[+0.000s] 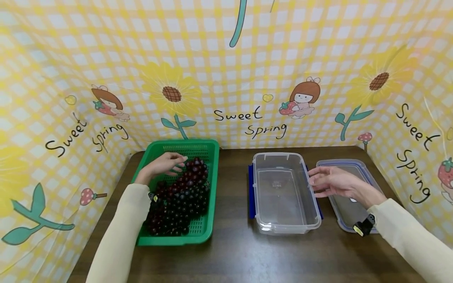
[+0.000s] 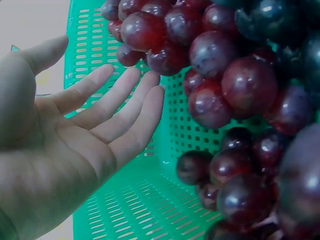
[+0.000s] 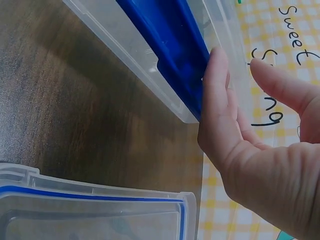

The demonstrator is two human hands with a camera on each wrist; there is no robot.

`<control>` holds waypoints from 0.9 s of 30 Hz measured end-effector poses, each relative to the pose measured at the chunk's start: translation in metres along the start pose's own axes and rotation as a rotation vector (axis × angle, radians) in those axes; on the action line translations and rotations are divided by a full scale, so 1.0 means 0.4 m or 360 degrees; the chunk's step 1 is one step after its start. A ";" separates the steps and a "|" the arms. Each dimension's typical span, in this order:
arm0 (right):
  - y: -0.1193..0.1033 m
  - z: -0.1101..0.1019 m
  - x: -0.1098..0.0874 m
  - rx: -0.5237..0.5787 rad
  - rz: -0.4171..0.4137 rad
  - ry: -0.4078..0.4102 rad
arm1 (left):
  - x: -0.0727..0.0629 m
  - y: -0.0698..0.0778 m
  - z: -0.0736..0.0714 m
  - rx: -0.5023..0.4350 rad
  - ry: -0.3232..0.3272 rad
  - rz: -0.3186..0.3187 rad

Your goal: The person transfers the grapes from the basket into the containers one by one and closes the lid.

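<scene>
Dark red and black grapes (image 1: 184, 196) fill much of a green perforated basket (image 1: 214, 188). My left hand (image 1: 164, 164) hovers inside the basket's upper part, beside the grapes, palm facing them. In the left wrist view its fingers (image 2: 107, 100) are spread and relaxed, near the red grapes (image 2: 200, 65), with nothing held. A clear plastic container (image 1: 279, 196), topless, stands to the right. My right hand (image 1: 334, 181) is at that container's right side; the right wrist view has its fingers (image 3: 217, 80) extended against or close to the blue latch (image 3: 175, 45), with the thumb apart.
A clear lid (image 1: 368, 173) with a blue seal lies right of the container, partly behind the right hand and wrist. Everything stands on a dark wooden table (image 1: 233, 251). Yellow checked cloth (image 1: 226, 70) rises behind and at both sides.
</scene>
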State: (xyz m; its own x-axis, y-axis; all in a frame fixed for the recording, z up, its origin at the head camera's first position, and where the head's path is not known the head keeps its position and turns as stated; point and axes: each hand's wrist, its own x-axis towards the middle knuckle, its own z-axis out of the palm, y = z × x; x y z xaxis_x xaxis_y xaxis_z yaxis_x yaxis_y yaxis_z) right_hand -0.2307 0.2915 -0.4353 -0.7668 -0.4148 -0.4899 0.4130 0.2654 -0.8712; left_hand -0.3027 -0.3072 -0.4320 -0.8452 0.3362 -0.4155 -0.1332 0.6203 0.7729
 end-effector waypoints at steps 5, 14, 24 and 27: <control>0.004 0.001 -0.002 -0.0010 -0.0012 0.0005 | 0.014 -0.007 0.012 0.0043 0.0013 -0.0012; 0.000 0.008 -0.005 -0.0024 -0.0015 0.0020 | 0.023 -0.025 0.032 0.0108 0.0037 0.0003; 0.004 0.005 -0.003 -0.0049 -0.0033 0.0017 | 0.032 -0.017 0.059 0.0141 0.0060 -0.0040; 0.005 0.004 -0.002 -0.0057 -0.0031 0.0018 | 0.035 -0.013 0.064 0.0181 0.0075 -0.0045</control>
State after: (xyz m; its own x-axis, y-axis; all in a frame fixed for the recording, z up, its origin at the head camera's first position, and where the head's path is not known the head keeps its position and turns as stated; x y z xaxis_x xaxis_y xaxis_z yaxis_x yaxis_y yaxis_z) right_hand -0.2286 0.2908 -0.4366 -0.7803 -0.4103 -0.4720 0.3798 0.2886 -0.8789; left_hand -0.3006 -0.2875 -0.4544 -0.8657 0.2851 -0.4114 -0.1002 0.7065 0.7005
